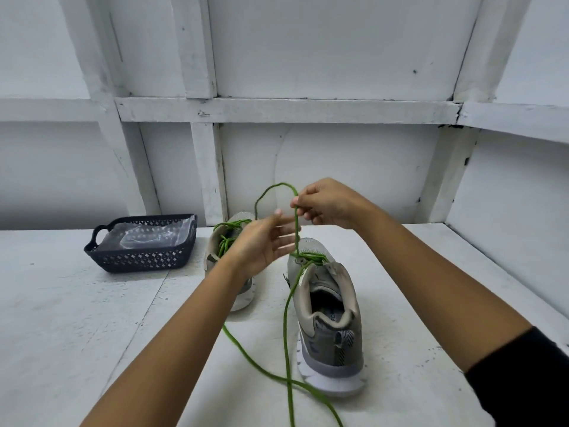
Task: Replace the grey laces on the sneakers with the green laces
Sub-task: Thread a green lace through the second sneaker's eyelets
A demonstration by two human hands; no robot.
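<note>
Two grey sneakers stand on the white table. The right sneaker has a green lace through its front eyelets; the lace's long ends trail toward me and cross on the table. My right hand pinches a strand of that lace above the shoe's toe, and the strand arches up into a loop. My left hand hovers beside the strand with straight fingers, blurred, holding nothing. The left sneaker sits behind my left hand, laced in green, partly hidden by my wrist.
A dark perforated basket with clear plastic inside stands at the back left of the table. A white panelled wall runs close behind the shoes. The table's right edge slants along the right side.
</note>
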